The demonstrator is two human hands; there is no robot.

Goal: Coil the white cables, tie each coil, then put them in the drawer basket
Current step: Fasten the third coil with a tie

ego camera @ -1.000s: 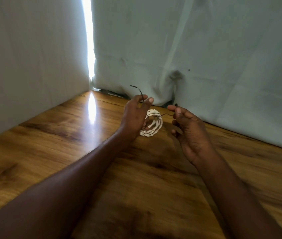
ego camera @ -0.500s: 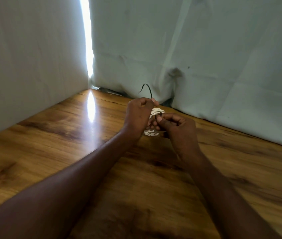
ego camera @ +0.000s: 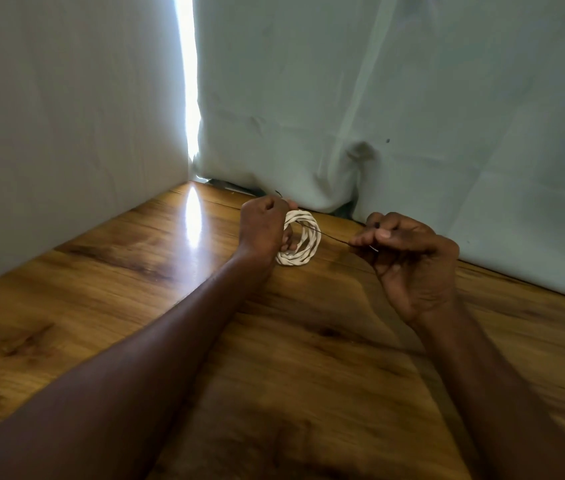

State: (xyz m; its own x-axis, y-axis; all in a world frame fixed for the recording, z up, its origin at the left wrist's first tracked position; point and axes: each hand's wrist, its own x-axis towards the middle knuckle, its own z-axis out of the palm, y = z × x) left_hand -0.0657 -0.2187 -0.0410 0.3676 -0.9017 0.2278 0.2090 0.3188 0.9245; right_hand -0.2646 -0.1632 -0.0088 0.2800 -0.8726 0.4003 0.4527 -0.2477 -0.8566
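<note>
A coil of white cable (ego camera: 305,240) stands on edge just above the wooden table, near the far wall. My left hand (ego camera: 264,227) grips the coil's left side, fingers curled through its loop. A thin black twist tie (ego camera: 333,235) runs from the top of the coil out to the right. My right hand (ego camera: 409,258) pinches the tie's right end between thumb and fingertips, a short way right of the coil. The tie's other end pokes up behind my left hand. No drawer basket is in view.
The wooden table (ego camera: 308,358) fills the lower view. White cloth sheets (ego camera: 412,98) hang along the back and left sides, with a bright gap (ego camera: 189,98) in the corner. A dark object shows under the cloth's hem behind the coil.
My right hand has pulled away to the right from the coil, drawing the black tie out taut. The coil shows again as a full ring.
</note>
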